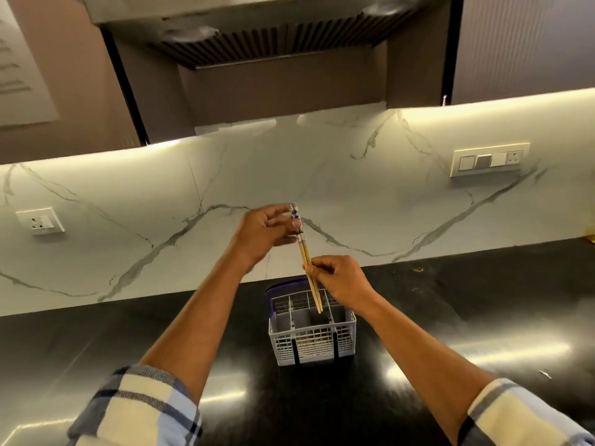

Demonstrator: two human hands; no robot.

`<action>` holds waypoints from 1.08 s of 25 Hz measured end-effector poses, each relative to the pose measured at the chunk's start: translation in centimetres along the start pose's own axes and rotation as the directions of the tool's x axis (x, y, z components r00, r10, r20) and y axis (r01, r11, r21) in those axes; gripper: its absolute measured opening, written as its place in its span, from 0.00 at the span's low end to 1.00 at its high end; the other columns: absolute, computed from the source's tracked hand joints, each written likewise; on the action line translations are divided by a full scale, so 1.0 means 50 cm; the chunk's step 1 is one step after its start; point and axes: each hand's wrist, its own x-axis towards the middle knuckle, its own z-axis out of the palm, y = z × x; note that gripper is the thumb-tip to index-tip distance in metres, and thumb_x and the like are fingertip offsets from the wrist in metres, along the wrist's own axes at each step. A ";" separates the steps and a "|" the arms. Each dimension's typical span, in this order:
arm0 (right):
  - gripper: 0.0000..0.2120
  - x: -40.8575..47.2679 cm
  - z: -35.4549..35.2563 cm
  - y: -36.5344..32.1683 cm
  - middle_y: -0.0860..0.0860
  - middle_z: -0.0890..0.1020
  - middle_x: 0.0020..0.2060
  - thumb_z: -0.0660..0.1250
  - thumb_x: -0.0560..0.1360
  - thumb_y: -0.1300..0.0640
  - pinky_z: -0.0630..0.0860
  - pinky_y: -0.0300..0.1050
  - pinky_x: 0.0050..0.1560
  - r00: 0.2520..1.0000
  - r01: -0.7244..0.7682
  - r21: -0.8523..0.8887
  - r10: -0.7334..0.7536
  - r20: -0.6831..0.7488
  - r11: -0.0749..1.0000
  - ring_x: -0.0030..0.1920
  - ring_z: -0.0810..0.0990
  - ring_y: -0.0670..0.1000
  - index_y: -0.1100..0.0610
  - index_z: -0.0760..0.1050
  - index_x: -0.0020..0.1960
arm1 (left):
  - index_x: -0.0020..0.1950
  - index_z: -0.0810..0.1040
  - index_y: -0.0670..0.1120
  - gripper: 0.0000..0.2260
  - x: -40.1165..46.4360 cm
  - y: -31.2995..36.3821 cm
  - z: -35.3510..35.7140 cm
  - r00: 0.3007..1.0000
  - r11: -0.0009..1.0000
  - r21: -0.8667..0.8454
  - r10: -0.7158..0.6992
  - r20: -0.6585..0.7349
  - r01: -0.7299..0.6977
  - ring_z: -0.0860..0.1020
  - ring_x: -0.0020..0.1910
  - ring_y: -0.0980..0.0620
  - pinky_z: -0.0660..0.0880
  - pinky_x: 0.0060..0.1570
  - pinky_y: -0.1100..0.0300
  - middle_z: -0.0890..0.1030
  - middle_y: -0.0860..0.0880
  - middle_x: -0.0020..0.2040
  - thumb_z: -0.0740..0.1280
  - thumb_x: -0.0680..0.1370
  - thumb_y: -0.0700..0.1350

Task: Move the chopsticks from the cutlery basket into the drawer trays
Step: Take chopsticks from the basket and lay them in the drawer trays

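Note:
A pair of wooden chopsticks (306, 255) with blue-and-white patterned tops stands nearly upright, its tips just above the grey cutlery basket (312, 341) on the black countertop. My right hand (343, 281) pinches the pair around its middle. My left hand (267, 233) holds the patterned top ends with its fingertips. The basket has a purple handle at the back and several compartments; nothing else shows sticking out of it. No drawer or tray is in view.
The black glossy countertop (128, 349) stretches left and right of the basket. A marble backsplash (354, 188) rises behind, with a socket (40, 220) at left and a switch panel (489, 159) at right. A range hood (273, 30) hangs overhead.

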 end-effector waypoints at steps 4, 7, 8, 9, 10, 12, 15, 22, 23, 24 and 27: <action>0.05 -0.026 -0.038 -0.037 0.50 0.87 0.40 0.69 0.78 0.53 0.82 0.40 0.45 0.997 0.072 0.043 -0.071 -0.025 0.996 0.40 0.85 0.47 0.49 0.85 0.49 | 0.50 0.84 0.53 0.09 -0.056 -0.044 0.064 0.999 0.996 0.083 -0.036 0.032 0.033 0.85 0.49 0.51 0.82 0.54 0.52 0.87 0.50 0.47 0.72 0.76 0.39; 0.06 -0.040 -0.051 -0.054 0.49 0.87 0.42 0.69 0.78 0.55 0.81 0.40 0.49 0.996 0.087 0.073 -0.086 -0.021 0.994 0.44 0.86 0.47 0.47 0.84 0.49 | 0.53 0.84 0.54 0.09 -0.076 -0.054 0.078 1.000 0.998 0.052 -0.019 -0.009 0.020 0.85 0.50 0.54 0.82 0.54 0.52 0.87 0.52 0.48 0.71 0.77 0.42; 0.07 -0.044 -0.053 -0.057 0.49 0.87 0.42 0.69 0.78 0.56 0.81 0.40 0.50 0.996 0.089 0.078 -0.088 -0.017 0.993 0.45 0.86 0.48 0.47 0.84 0.49 | 0.53 0.84 0.54 0.08 -0.079 -0.052 0.081 1.000 0.999 0.050 -0.013 -0.020 0.014 0.85 0.49 0.53 0.82 0.54 0.52 0.87 0.52 0.48 0.71 0.77 0.43; 0.07 -0.047 -0.054 -0.059 0.49 0.87 0.43 0.69 0.78 0.58 0.81 0.40 0.51 0.996 0.088 0.084 -0.087 -0.013 0.993 0.45 0.86 0.49 0.47 0.84 0.49 | 0.53 0.84 0.54 0.08 -0.080 -0.049 0.083 1.000 0.999 0.053 -0.006 -0.031 0.008 0.85 0.49 0.53 0.82 0.53 0.52 0.87 0.51 0.48 0.71 0.77 0.43; 0.07 -0.050 -0.055 -0.063 0.50 0.87 0.43 0.69 0.78 0.58 0.81 0.41 0.52 0.996 0.086 0.088 -0.085 -0.007 0.992 0.46 0.86 0.50 0.48 0.84 0.49 | 0.52 0.84 0.54 0.08 -0.082 -0.045 0.085 0.999 0.998 0.056 0.001 -0.041 0.002 0.85 0.48 0.53 0.82 0.53 0.53 0.87 0.51 0.47 0.71 0.77 0.42; 0.08 -0.054 -0.056 -0.071 0.50 0.87 0.43 0.69 0.78 0.59 0.81 0.42 0.53 0.997 0.074 0.101 -0.074 -0.006 0.992 0.46 0.85 0.51 0.48 0.84 0.49 | 0.52 0.84 0.54 0.08 -0.085 -0.039 0.087 0.999 0.997 0.075 0.010 -0.053 -0.006 0.85 0.48 0.53 0.82 0.53 0.53 0.87 0.51 0.47 0.71 0.77 0.42; 0.08 -0.059 -0.056 -0.081 0.51 0.87 0.43 0.68 0.78 0.60 0.81 0.43 0.53 0.998 0.068 0.114 -0.068 -0.008 0.991 0.47 0.86 0.51 0.49 0.84 0.50 | 0.53 0.84 0.52 0.08 -0.087 -0.031 0.084 0.999 0.996 0.093 0.019 -0.050 -0.014 0.85 0.48 0.53 0.82 0.53 0.53 0.87 0.49 0.48 0.71 0.77 0.42; 0.05 -0.074 -0.098 -0.096 0.55 0.86 0.42 0.70 0.76 0.58 0.82 0.46 0.52 0.997 0.005 0.228 0.014 -0.081 0.974 0.45 0.84 0.54 0.54 0.85 0.49 | 0.52 0.83 0.53 0.08 -0.092 -0.014 0.033 0.992 0.997 0.068 0.054 -0.118 -0.046 0.86 0.47 0.51 0.83 0.52 0.52 0.87 0.49 0.47 0.71 0.77 0.41; 0.05 -0.078 -0.117 -0.095 0.56 0.86 0.42 0.70 0.76 0.58 0.83 0.46 0.51 0.995 -0.006 0.227 0.029 -0.100 0.974 0.45 0.84 0.54 0.54 0.84 0.49 | 0.52 0.83 0.52 0.08 -0.093 -0.013 0.012 0.991 0.998 0.050 0.045 -0.129 -0.039 0.86 0.47 0.50 0.83 0.52 0.51 0.87 0.48 0.46 0.71 0.77 0.41; 0.04 -0.082 -0.138 -0.094 0.57 0.86 0.42 0.70 0.76 0.58 0.83 0.47 0.51 0.993 -0.012 0.219 0.038 -0.111 0.976 0.45 0.84 0.55 0.53 0.84 0.48 | 0.52 0.83 0.51 0.07 -0.093 -0.013 -0.010 0.989 0.999 0.039 0.036 -0.140 -0.031 0.86 0.47 0.48 0.83 0.52 0.50 0.88 0.47 0.46 0.71 0.76 0.40; 0.06 -0.094 -0.193 -0.089 0.56 0.86 0.43 0.68 0.77 0.60 0.83 0.44 0.50 0.988 -0.026 0.177 0.052 -0.144 0.984 0.46 0.85 0.55 0.53 0.83 0.50 | 0.52 0.84 0.50 0.07 -0.094 -0.011 -0.067 0.986 0.999 0.038 0.027 -0.165 -0.021 0.86 0.47 0.46 0.82 0.53 0.47 0.88 0.46 0.47 0.72 0.76 0.40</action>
